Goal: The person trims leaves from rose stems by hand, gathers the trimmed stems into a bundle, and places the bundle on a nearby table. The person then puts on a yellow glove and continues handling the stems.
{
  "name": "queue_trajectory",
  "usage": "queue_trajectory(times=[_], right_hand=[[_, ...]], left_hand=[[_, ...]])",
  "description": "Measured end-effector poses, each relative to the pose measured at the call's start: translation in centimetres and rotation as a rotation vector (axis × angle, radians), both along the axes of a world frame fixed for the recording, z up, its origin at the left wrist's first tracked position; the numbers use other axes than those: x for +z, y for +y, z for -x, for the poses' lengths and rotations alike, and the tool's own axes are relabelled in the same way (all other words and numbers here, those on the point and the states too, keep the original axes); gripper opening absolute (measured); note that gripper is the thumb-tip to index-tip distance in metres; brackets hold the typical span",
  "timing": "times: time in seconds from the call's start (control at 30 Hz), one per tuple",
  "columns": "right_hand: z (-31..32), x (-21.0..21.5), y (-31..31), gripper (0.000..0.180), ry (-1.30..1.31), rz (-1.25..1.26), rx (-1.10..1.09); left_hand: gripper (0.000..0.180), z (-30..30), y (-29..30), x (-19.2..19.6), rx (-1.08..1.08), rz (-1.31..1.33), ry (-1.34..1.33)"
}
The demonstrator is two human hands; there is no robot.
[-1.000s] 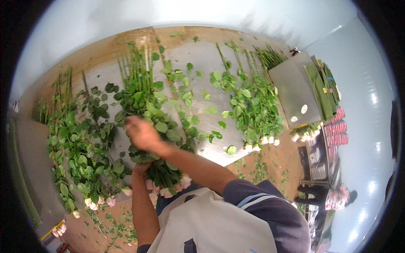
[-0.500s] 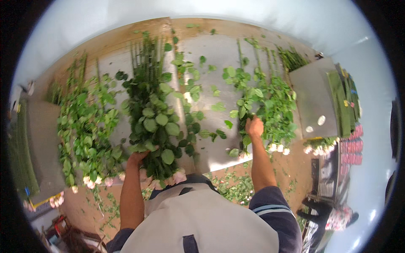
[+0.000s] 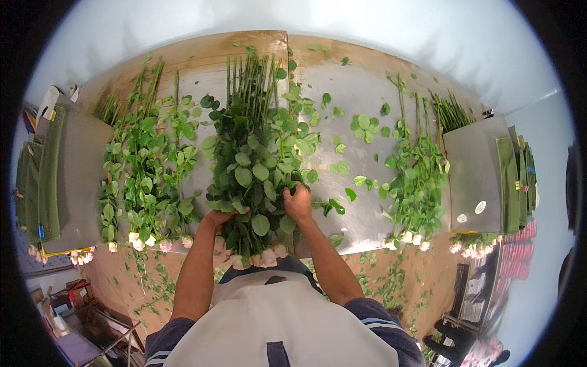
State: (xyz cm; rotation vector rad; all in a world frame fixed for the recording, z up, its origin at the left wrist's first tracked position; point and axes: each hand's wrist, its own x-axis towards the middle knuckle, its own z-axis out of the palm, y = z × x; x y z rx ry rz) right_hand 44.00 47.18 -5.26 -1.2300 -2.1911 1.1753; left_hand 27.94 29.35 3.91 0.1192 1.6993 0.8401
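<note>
A thick bunch of pale pink roses [image 3: 251,165] lies in front of me, stems pointing away and blooms hanging by my apron at the table's near edge. My left hand [image 3: 220,218] grips the bunch low on its left side, its fingers partly hidden among the leaves. On the other side, my right hand [image 3: 298,203] is closed around a leafy rose stem [image 3: 287,147] laid along the bunch's right edge. Leaves cover the tips of those fingers.
Loose roses lie left [image 3: 147,171] and right [image 3: 419,177] on the metal-topped table [image 3: 342,226]. Metal panels with green cloths [image 3: 506,177] stand at both ends. Stray leaves [image 3: 365,127] dot the table and floor. A person [image 3: 483,352] is at lower right.
My right hand has moved left from the right-hand roses to the middle bunch, bringing a rose stem. My left hand stays at the bunch. The view has shifted, placing the bunch nearer the centre.
</note>
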Motion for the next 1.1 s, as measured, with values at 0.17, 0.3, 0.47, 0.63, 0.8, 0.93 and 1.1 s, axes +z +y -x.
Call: queue_trajectory(times=[0.17,0.3,0.47,0.63,0.8,0.93,1.1], right_hand=[[0.8,0.5,-0.5,0.029,-0.012,-0.021,0.000],[0.7,1.1,-0.5,0.029,-0.032,0.088,0.001],[1.5,0.9,-0.9,0.028,0.128,0.243,-0.015],[3.3,1.5,-2.7,0.039,-0.087,0.298,-0.017],[4.0,4.0,-3.9,0.037,0.023,0.295,-0.060],[4.5,5.7,-4.0,0.035,-0.029,0.252,0.032],[-1.1,5.2,1.7,0.042,0.189,-0.010,-0.063]], left_hand=[[0.077,0.2,-0.3,-1.2,-0.058,-0.062,-0.004],[0.085,0.3,-0.2,-3.3,0.032,-0.263,-0.142],[0.083,0.4,-0.5,-3.1,0.064,-0.133,-0.086],[0.068,0.4,-0.7,-5.0,0.052,-0.042,-0.109],[0.052,1.3,-3.0,-8.9,0.290,-0.432,-0.367],[0.048,1.1,-3.7,-10.6,0.329,-0.092,0.041],[0.063,1.2,-5.5,-12.7,0.414,-0.135,-0.102]])
